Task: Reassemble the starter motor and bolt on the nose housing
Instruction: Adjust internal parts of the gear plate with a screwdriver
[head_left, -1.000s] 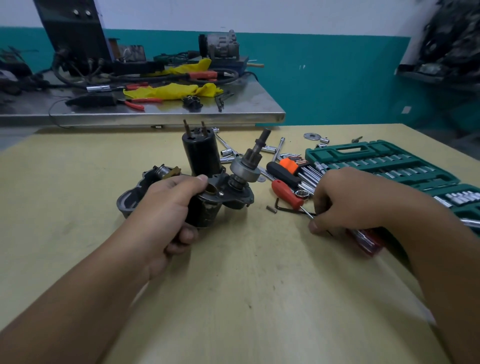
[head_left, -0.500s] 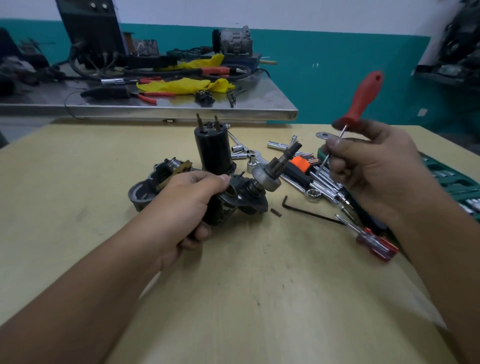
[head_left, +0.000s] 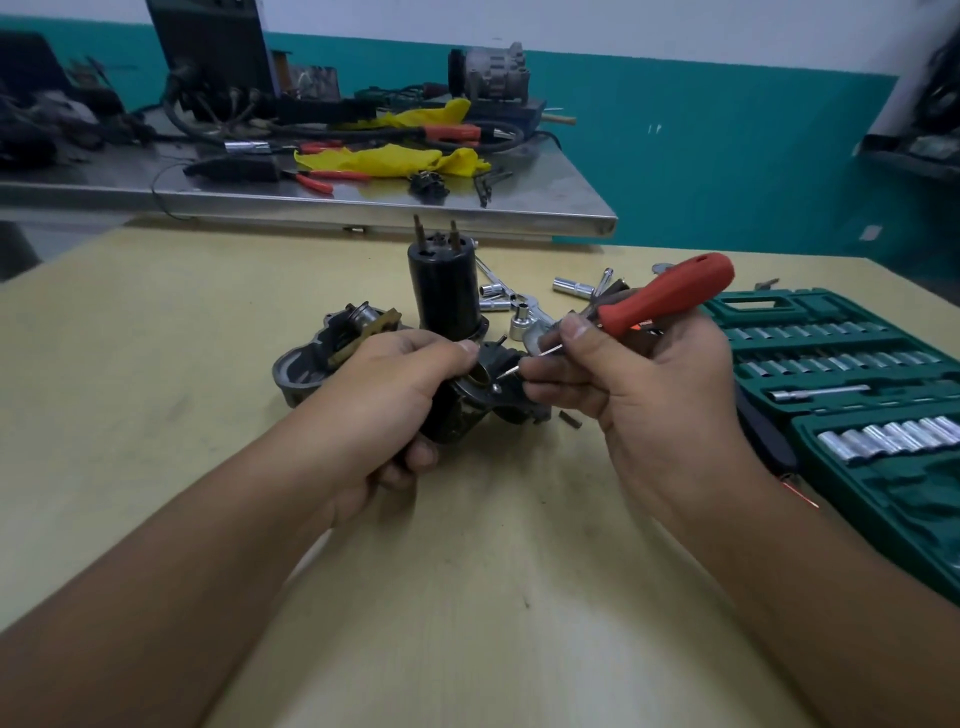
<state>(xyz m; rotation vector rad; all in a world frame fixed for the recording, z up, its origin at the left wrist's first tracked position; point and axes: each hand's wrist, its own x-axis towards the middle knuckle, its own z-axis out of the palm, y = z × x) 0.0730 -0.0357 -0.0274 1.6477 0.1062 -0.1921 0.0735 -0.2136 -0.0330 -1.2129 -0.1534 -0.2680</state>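
My left hand (head_left: 384, 395) grips the dark starter motor body (head_left: 478, 400) on the yellow table, thumb on top. A black solenoid cylinder (head_left: 444, 291) with two studs stands upright just behind it. My right hand (head_left: 639, 384) holds a red-handled screwdriver (head_left: 665, 293), fingers pinching its thin shaft; the tip sits on a screw on the motor's bracket beside my left thumb. The grey nose housing (head_left: 306, 374) lies open-side up to the left, partly hidden behind my left hand.
A green socket set case (head_left: 852, 384) lies open at the right. Loose sockets and wrenches (head_left: 524, 312) are scattered behind the motor. A small dark bolt (head_left: 570, 419) lies by my right hand. A steel bench (head_left: 571, 208) with tools and yellow rags stands behind the table.
My right hand picked the red screwdriver up off the table, raised it, then brought it down and left so its tip meets the motor. My left hand kept its grip.
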